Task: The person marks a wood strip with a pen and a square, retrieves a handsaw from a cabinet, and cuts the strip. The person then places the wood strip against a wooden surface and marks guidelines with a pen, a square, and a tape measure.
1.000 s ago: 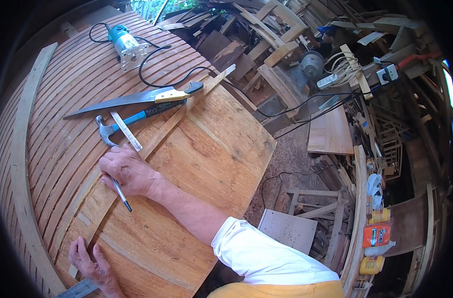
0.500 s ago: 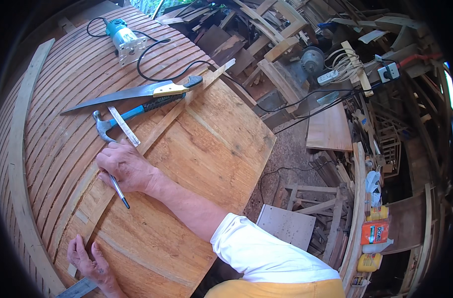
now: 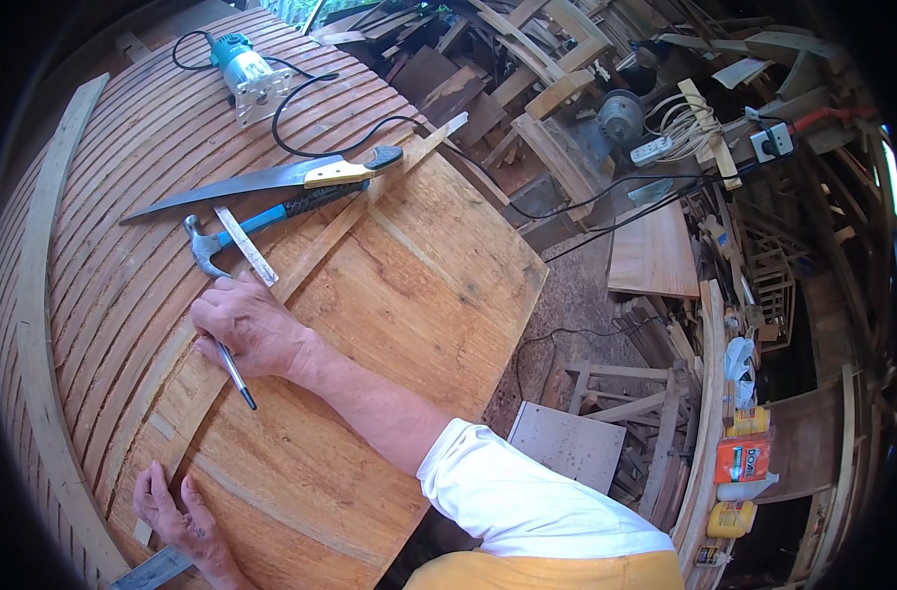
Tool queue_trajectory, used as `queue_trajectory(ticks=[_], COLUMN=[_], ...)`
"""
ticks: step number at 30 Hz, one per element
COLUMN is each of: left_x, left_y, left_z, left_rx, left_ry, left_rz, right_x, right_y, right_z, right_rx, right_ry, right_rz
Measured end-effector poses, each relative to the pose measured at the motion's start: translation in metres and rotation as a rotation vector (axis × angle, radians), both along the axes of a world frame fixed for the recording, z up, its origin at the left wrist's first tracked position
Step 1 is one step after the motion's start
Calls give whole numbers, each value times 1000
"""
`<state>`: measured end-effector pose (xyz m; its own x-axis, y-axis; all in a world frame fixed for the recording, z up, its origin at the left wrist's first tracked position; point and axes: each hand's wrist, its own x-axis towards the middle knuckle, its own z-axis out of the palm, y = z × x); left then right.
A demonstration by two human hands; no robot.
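My right hand [image 3: 247, 326] is closed around a slim silver pen [image 3: 235, 374], whose dark end sticks out below the fist; its other end is hidden. The hand rests at a long thin wooden strip [image 3: 321, 246] lying across a large wooden panel [image 3: 429, 295]. At the lower left my left hand [image 3: 181, 516] lies on the strip's near end with fingers apart. Beside that wrist is a flat metal blade [image 3: 153, 570]. Just beyond my right hand are a short whitish wood stick [image 3: 245, 246], a blue-handled claw hammer [image 3: 257, 224] and a handsaw [image 3: 262, 185].
A corded green power tool [image 3: 244, 74] stands on the slatted wood surface. A long batten [image 3: 40, 295] lies along the left. To the right are scrap wood, a power strip [image 3: 651, 150] with cables, a small board [image 3: 567, 444] and yellow containers [image 3: 732, 519].
My right hand and the pen have shifted very slightly away from me along the strip. The left hand has stayed in place.
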<state>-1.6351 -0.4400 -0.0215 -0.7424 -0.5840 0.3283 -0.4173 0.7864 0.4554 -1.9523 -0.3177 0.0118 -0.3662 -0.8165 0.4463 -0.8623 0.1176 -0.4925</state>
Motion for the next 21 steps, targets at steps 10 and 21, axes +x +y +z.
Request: queue_trajectory(ticks=[10, 21], left_x=[-2, -4], left_y=[1, 3], left_z=[2, 5], left_rx=[-4, 39], left_ry=[3, 21], left_rz=[-6, -7], right_x=[0, 0], right_y=[0, 1], right_z=[0, 2], right_rx=[24, 45], right_ry=[-6, -4], right_rz=[-4, -10])
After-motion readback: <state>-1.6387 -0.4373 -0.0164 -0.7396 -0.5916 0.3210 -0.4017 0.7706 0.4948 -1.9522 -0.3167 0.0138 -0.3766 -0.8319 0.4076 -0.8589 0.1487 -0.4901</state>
